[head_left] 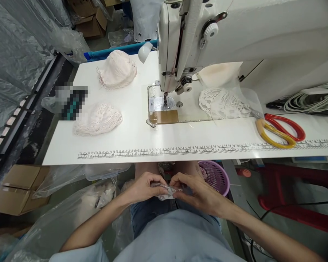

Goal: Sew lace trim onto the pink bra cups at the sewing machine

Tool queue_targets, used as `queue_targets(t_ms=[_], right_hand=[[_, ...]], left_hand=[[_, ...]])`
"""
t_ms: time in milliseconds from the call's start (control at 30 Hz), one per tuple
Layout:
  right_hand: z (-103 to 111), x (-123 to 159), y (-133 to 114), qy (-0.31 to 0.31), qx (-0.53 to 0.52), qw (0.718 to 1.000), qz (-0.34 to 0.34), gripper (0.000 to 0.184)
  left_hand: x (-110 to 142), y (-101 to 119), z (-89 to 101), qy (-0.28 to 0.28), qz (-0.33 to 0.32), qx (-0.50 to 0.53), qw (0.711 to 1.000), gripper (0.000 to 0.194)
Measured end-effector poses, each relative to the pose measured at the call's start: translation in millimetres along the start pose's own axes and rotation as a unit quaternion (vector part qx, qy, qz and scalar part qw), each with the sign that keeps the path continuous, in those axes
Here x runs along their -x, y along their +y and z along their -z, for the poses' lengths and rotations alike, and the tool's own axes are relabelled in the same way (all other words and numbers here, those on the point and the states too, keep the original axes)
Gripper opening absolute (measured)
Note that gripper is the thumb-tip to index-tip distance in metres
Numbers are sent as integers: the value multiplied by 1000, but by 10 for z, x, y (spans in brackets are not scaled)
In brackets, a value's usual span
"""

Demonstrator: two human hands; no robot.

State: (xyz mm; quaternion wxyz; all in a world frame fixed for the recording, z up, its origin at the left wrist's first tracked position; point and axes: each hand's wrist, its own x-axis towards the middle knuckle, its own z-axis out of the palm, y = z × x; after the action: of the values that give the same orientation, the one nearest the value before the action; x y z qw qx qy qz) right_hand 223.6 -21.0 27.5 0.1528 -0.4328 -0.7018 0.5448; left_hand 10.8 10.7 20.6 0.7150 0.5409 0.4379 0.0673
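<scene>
Hands (168,190) together, clamped on white lace (166,193), below a table edge (131,158) with printed ruler numerals (177,151).

Looks like a sewing workshop to me. Big giveaway is the industrial sewing machine (168,51) on a white worktable (131,136) with a ruler scale (164,151) printed along its edge. Left of the machine there's a pinkish fabric stack (117,69) with frayed edges, plus some lacy pieces (98,120). Right of the machine's needle, more cut lace (224,103) and scissors (278,131). Behind the machine, open cardboard boxes (91,22) and plastic bags on the floor.
</scene>
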Motion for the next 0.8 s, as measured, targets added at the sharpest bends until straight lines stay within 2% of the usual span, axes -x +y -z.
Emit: queue_targets(t_ms=[167, 400, 567, 700, 800], right_hand=[[2, 44, 13, -13, 10, 1000, -23, 20], [-18, 11, 49, -7, -6, 1000, 5, 18], [-7, -22, 15, 2, -15, 1000, 2, 19], [31, -42, -25, 8, -10, 1000, -9, 22], [82, -63, -94, 13, -17, 1000, -8, 23]], left_hand=[[35, -1, -31, 12, 7, -4, 1000, 18], [99, 7, 32, 11, -3, -53, 999, 18], [105, -26, 61, 11, -5, -67, 998, 28], [119, -6, 62, 58, -9, -77, 995, 24], [199, 153, 127, 100, -21, -84, 991, 19]])
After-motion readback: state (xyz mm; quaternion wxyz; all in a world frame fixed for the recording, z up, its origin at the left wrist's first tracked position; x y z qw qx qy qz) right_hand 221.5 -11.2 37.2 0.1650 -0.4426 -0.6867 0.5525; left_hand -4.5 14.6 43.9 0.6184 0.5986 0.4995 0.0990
